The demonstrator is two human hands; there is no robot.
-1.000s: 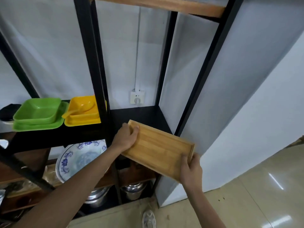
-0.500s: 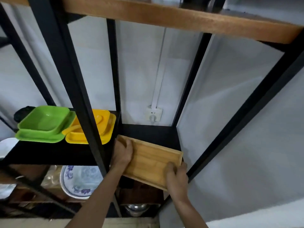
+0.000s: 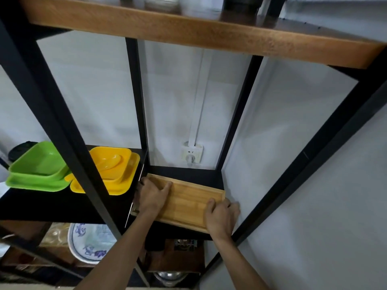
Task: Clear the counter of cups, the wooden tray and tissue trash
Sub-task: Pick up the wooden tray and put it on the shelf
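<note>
- Since the earlier frames the wooden tray [image 3: 188, 203] has gone from being held tilted in front of the rack to lying flat on the black shelf [image 3: 186, 174] of the right-hand bay; both hands have followed it in, and the view has closed in on the rack.
- The tray sits at about 6 o'clock in the view, its far-left corner near the black centre post [image 3: 137, 97], its right end close to the grey side wall [image 3: 293, 164].
- Left hand [image 3: 151, 196]: rests on the tray's left end, fingers [image 3: 146, 183] curled over the far-left corner and thumb laid inside on the tray floor, gripping the tray.
- Right hand [image 3: 222, 216]: clasps the near-right corner, thumb on the tray floor, other fingers [image 3: 232, 206] wrapped over the right rim.
- At 9 o'clock from the tray, in the neighbouring bay, a yellow dish set [image 3: 113, 170] stands beside a green dish set [image 3: 39, 170], well apart from the tray.
- A white wall socket [image 3: 192, 154] is at 12 o'clock behind the tray.
- Below, at 7 o'clock, a blue-patterned plate [image 3: 92, 243] stands tilted on a lower shelf.
</note>
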